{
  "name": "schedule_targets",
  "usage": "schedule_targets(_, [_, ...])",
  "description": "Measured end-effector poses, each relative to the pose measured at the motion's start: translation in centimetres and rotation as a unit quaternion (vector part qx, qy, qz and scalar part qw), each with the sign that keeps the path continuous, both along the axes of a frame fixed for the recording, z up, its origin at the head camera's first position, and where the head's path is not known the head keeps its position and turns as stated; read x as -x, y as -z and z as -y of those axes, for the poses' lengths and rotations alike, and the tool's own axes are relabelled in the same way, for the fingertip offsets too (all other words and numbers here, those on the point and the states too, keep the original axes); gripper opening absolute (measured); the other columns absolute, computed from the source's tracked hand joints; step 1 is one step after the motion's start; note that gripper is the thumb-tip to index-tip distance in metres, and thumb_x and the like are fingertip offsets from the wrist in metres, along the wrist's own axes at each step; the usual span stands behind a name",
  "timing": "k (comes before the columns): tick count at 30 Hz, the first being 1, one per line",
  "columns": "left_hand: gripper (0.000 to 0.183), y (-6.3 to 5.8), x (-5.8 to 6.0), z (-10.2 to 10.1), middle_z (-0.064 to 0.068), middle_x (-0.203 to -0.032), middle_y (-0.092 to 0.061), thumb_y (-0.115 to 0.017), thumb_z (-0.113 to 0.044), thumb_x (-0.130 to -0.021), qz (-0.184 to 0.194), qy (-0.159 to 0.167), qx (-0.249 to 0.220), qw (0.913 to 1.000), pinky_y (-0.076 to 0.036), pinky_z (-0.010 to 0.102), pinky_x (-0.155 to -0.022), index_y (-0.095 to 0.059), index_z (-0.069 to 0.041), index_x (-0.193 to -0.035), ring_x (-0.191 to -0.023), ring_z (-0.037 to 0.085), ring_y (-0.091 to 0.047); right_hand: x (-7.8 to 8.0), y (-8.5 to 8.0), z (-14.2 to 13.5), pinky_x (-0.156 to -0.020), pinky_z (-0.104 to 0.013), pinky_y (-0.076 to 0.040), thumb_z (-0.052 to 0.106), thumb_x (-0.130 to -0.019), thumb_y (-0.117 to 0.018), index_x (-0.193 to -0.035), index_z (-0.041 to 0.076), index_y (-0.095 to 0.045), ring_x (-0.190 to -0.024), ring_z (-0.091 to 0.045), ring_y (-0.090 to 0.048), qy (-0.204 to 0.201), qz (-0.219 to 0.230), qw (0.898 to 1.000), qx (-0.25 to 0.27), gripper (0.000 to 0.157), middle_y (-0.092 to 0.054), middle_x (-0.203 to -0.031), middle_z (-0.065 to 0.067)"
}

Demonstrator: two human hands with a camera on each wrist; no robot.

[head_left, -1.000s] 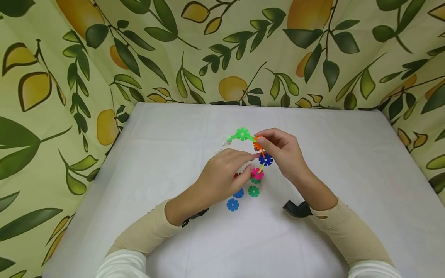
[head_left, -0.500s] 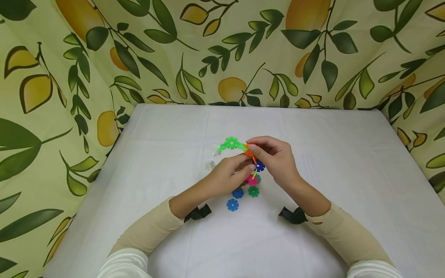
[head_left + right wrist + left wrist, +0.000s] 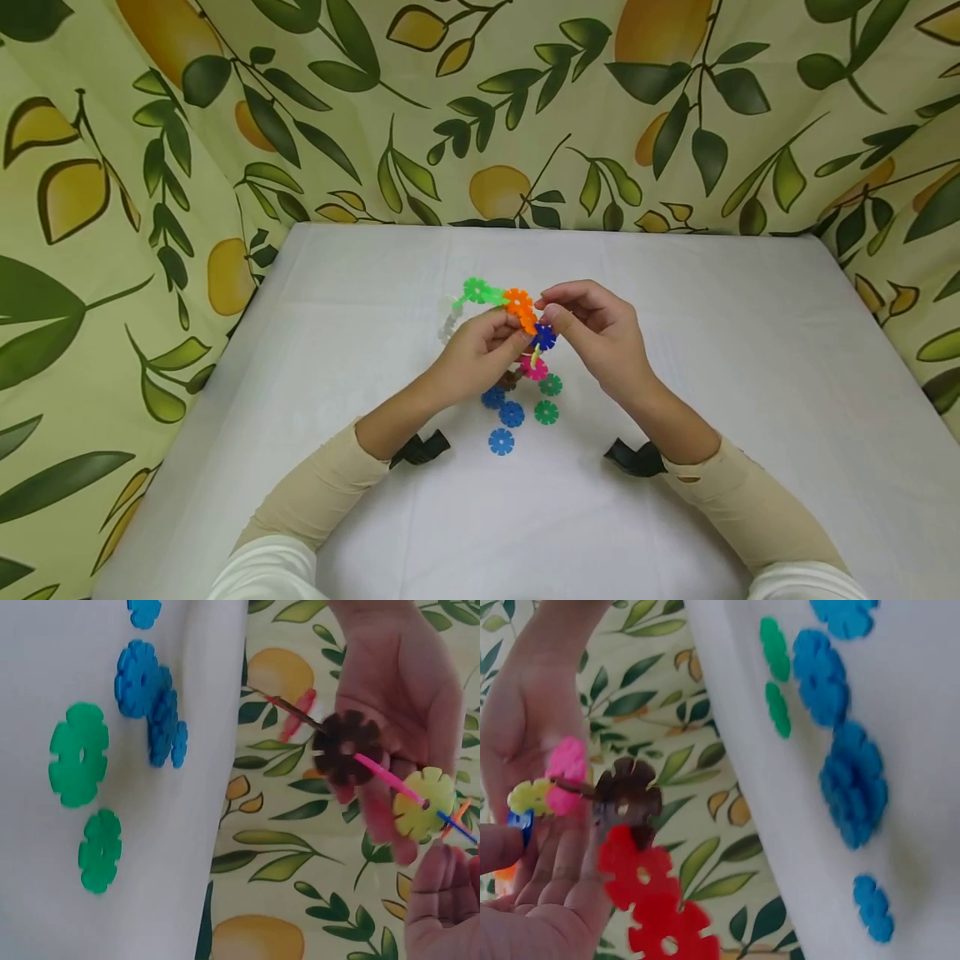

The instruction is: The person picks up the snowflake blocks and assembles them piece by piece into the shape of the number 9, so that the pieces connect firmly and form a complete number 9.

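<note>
A chain of flower-shaped interlocking discs hangs between the hands, with green discs [image 3: 476, 290], orange discs [image 3: 517, 302], a dark blue disc [image 3: 543, 337] and a pink disc [image 3: 535, 367]. My left hand [image 3: 480, 354] pinches the chain at the orange discs between thumb and fingers. Close by on the right, my right hand [image 3: 603, 333] has its thumb and forefinger slightly apart at the edge of the orange and blue discs, other fingers loosely bent. In the left wrist view, a brown disc [image 3: 626, 791] and red discs [image 3: 637, 866] continue the chain; the right wrist view shows a yellow disc [image 3: 426, 802].
Loose discs lie on the white-covered table [image 3: 712, 333] below the hands: several blue ones [image 3: 501, 442] and two green ones [image 3: 547, 412]. A curtain [image 3: 502, 100] printed with fruit and leaves borders the table behind and at the sides.
The left hand has drawn the chain leftward and turned it, so the orange discs face up. The right hand has come off the orange disc and moved slightly away to the right.
</note>
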State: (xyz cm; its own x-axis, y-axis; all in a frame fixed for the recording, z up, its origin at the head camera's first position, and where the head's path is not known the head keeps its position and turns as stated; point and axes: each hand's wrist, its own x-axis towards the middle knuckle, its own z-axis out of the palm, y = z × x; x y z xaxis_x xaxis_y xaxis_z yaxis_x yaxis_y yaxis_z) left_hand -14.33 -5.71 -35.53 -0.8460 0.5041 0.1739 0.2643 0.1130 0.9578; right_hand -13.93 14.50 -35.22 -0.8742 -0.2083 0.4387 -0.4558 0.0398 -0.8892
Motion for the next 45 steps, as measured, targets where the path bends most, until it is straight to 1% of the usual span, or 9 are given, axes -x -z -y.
schedule_targets(4, [0.019,-0.8,0.3,1.1,0.019,-0.108,-0.067,-0.046,-0.002,-0.105,-0.043,-0.039,-0.088,0.9944,-0.056,0.041,-0.088,-0.05,0.007,-0.121,-0.097,0.028,-0.068,0.7,0.3,-0.1,-0.075,-0.026,-0.055,-0.003,-0.097,-0.061,-0.112,-0.003,-0.066,-0.087,-0.025,-0.063,-0.026,-0.004,0.996,-0.08,0.016,-0.068,-0.105,-0.014])
schedule_targets(7, [0.022,-1.5,0.6,1.7,0.021,-0.118,-0.064,-0.039,-0.007,-0.108,-0.06,-0.054,-0.166,0.9827,-0.054,0.041,-0.092,-0.042,0.004,-0.127,-0.105,0.03,-0.067,1.3,0.8,0.0,-0.076,-0.029,-0.055,0.002,-0.096,-0.064,-0.114,0.001,-0.066,-0.091,-0.022,-0.062,-0.057,0.008,0.977,-0.206,0.018,-0.069,-0.108,-0.008])
schedule_targets(10, [0.025,-2.1,0.6,2.1,0.021,-0.12,-0.062,-0.037,-0.013,-0.109,-0.059,-0.073,-0.212,0.9727,-0.054,0.038,-0.091,-0.037,0.0,-0.13,-0.105,0.03,-0.068,1.3,1.3,0.3,-0.08,-0.034,-0.055,0.009,-0.094,-0.07,-0.119,0.004,-0.067,-0.096,-0.02,-0.062,-0.094,0.025,0.931,-0.352,0.025,-0.067,-0.114,-0.007])
schedule_targets(16, [0.029,-2.7,0.1,2.0,0.021,-0.12,-0.058,-0.036,-0.014,-0.108,0.007,-0.08,-0.23,0.9698,-0.053,0.033,-0.092,-0.035,0.0,-0.133,-0.102,0.03,-0.066,0.9,2.3,0.6,-0.081,-0.035,-0.055,0.027,-0.08,-0.087,-0.121,0.011,-0.068,-0.095,-0.021,-0.059,-0.132,0.054,0.807,-0.573,0.048,-0.062,-0.109,-0.006])
schedule_targets(19, [0.033,-2.8,0.0,1.7,0.022,-0.121,-0.058,-0.036,-0.014,-0.106,0.046,-0.076,-0.23,0.9692,-0.052,0.033,-0.094,-0.032,0.001,-0.135,-0.102,0.026,-0.065,0.9,2.8,0.4,-0.075,-0.032,-0.053,0.033,-0.072,-0.092,-0.12,0.014,-0.066,-0.09,-0.019,-0.056,-0.139,0.062,0.775,-0.613,0.058,-0.057,-0.103,-0.003])
schedule_targets(30, [0.033,-2.8,-0.2,1.6,0.02,-0.126,-0.06,-0.038,-0.016,-0.108,0.051,-0.056,-0.217,0.9733,-0.054,0.031,-0.089,-0.04,0.0,-0.137,-0.107,0.025,-0.065,0.9,3.4,0.6,-0.072,-0.027,-0.051,0.011,-0.075,-0.089,-0.095,0.02,-0.069,-0.084,-0.016,-0.054,-0.18,0.064,0.796,-0.575,0.031,-0.053,-0.092,0.002])
schedule_targets(38, [0.032,-2.8,-0.1,1.4,0.02,-0.129,-0.061,-0.041,-0.014,-0.109,0.058,-0.063,-0.222,0.9714,-0.049,0.037,-0.099,-0.045,0.004,-0.135,-0.115,0.029,-0.064,1.2,3.4,0.5,-0.068,-0.03,-0.046,0.009,-0.08,-0.085,-0.087,0.016,-0.058,-0.076,-0.015,-0.052,-0.204,0.106,0.79,-0.568,0.028,-0.051,-0.078,0.002])
schedule_targets(41, [0.031,-2.7,-0.1,1.3,0.021,-0.13,-0.061,-0.042,-0.012,-0.109,0.066,-0.056,-0.237,0.9676,-0.048,0.037,-0.1,-0.045,0.005,-0.135,-0.116,0.03,-0.064,1.6,3.1,-0.1,-0.065,-0.029,-0.042,0.014,-0.085,-0.082,-0.084,0.017,-0.057,-0.071,-0.013,-0.05,-0.229,0.113,0.806,-0.534,0.025,-0.05,-0.072,0.004])
schedule_targets(45, [0.031,-2.5,0.0,1.3,0.021,-0.132,-0.06,-0.043,-0.009,-0.108,0.063,-0.044,-0.257,0.9632,-0.046,0.038,-0.102,-0.044,0.005,-0.136,-0.12,0.032,-0.062,2.2,2.1,-1.2,-0.059,-0.026,-0.04,0.015,-0.089,-0.078,-0.082,0.016,-0.06,-0.063,-0.011,-0.049,-0.26,0.114,0.851,-0.442,0.019,-0.051,-0.067,0.005])
